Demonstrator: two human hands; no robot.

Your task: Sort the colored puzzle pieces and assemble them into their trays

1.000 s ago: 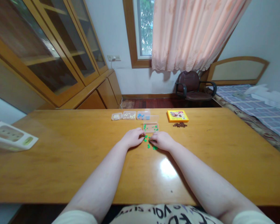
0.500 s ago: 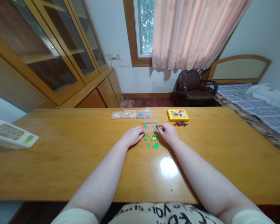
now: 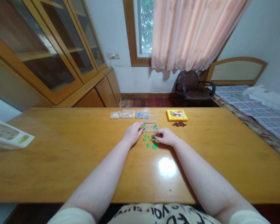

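My left hand (image 3: 132,134) is at the left side of a clear plastic box (image 3: 150,131), its fingers and thumb closed on that edge. Small green toy bricks (image 3: 155,126) lie inside the box, by its left and right ends. My right hand (image 3: 166,137) is just in front of the box, thumb and fingertips pinched at a small green brick (image 3: 152,136), mostly covered by the fingers. Several loose green bricks (image 3: 154,146) are scattered on the table between my hands, with a denser cluster nearest me.
Behind the box stand a clear box of blue pieces (image 3: 142,114) and two with pale pieces (image 3: 128,114), (image 3: 115,115). A yellow package (image 3: 176,115) lies to the right, with a brown pile (image 3: 179,124) before it. A white object (image 3: 10,133) stands at the table's left edge.
My right hand has drawn back from the box's right end to the loose bricks. My left hand has moved forward from the near-left corner to the box's left side.
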